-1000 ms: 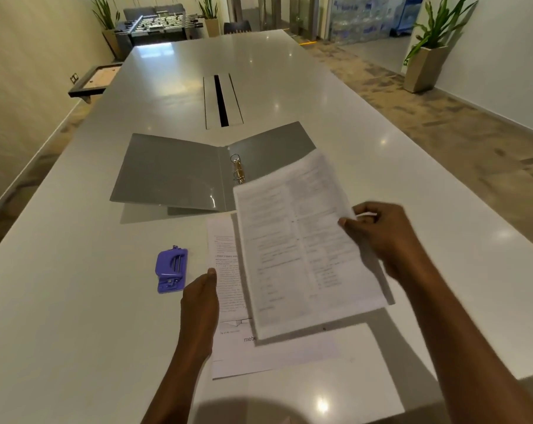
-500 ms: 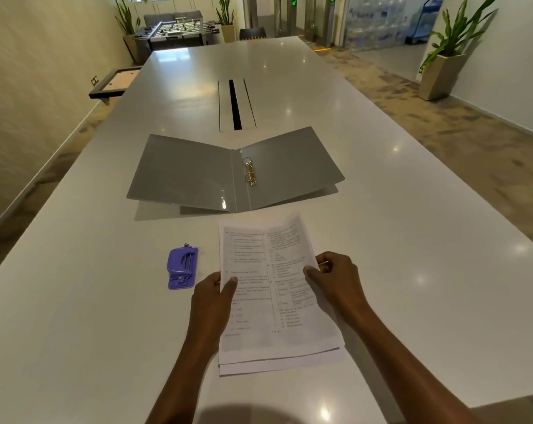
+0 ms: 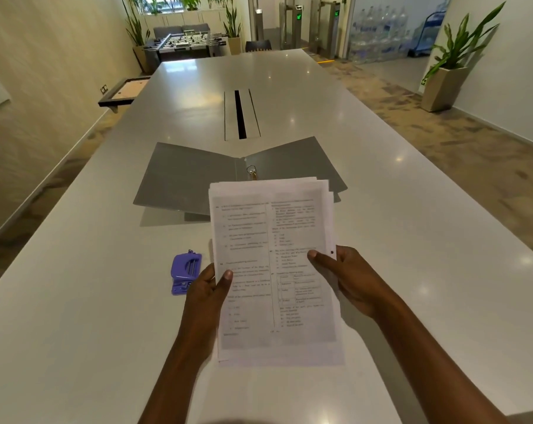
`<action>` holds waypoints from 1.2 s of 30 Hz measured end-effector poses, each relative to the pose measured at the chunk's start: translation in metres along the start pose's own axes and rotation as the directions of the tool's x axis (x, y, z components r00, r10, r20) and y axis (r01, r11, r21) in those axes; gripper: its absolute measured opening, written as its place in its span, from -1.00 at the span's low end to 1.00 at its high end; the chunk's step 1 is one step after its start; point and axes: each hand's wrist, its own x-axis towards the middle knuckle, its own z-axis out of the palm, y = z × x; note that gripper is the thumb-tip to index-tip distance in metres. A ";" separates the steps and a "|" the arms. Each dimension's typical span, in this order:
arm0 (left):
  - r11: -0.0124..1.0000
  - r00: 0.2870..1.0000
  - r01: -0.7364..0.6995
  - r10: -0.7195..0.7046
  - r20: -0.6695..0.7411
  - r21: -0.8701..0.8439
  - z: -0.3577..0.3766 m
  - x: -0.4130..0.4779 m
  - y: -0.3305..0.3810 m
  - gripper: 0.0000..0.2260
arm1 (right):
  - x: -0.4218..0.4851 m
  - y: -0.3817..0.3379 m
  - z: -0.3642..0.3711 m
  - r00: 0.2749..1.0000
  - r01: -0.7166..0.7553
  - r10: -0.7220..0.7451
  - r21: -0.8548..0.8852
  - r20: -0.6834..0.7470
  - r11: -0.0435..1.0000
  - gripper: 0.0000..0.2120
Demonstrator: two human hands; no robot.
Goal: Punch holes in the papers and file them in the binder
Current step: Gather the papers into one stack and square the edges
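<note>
Stack of white printed paper sheets (image 3: 274, 270) held up at centre frame, lifted off the long glossy white table (image 3: 75, 301). Left hand (image 3: 205, 301) clamps the stack's lower left edge, thumb on the front face, fingers hidden behind. Right hand (image 3: 347, 280) clamps the right edge the same way, thumb across the print.

Sheets not squared: top edges fan out unevenly, several layers showing. A small dark dot at the right edge near the right thumb could be a punched hole; too small to be sure.

Handling, my judgement: light, thin, floppy; sheets likely to slide against each other and bow if held by one corner. Best gripped at both long edges near mid-height, then tapped on the tabletop to align.

Small purple plastic hole punch (image 3: 185, 275) lies on the table just left of the left hand, hard and blocky. Grey open ring binder (image 3: 185, 179) sits flat above centre, matte stiff covers, metal ring (image 3: 251, 172) at the spine, its near part hidden behind the stack.
</note>
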 end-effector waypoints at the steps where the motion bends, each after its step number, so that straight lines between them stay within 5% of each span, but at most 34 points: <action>1: 1.000 1.000 -0.006 0.007 0.010 -0.014 0.001 0.001 0.005 -0.71 | -0.001 -0.004 0.002 1.000 0.022 -0.022 -0.001 -0.013 1.000 -0.68; 12: 0.975 0.968 -0.216 0.221 0.119 -0.052 0.006 0.036 0.094 -0.63 | -0.005 -0.048 0.025 0.910 0.370 -0.382 -0.103 -0.159 0.924 -0.79; 21: 0.991 0.987 -0.135 0.136 0.082 -0.023 0.010 0.034 0.070 -0.59 | 0.000 -0.021 0.023 0.939 0.285 -0.297 -0.092 -0.172 0.954 -0.80; 28: 0.992 0.994 -0.101 0.097 0.059 0.070 0.015 0.034 0.055 -0.37 | 0.007 -0.003 0.026 0.958 0.242 -0.254 -0.104 -0.134 0.965 -0.74; 36: 0.994 0.996 -0.082 0.079 0.039 0.068 0.017 0.036 0.046 -0.41 | 0.013 0.000 0.023 0.961 0.230 -0.245 -0.116 -0.131 0.966 -0.69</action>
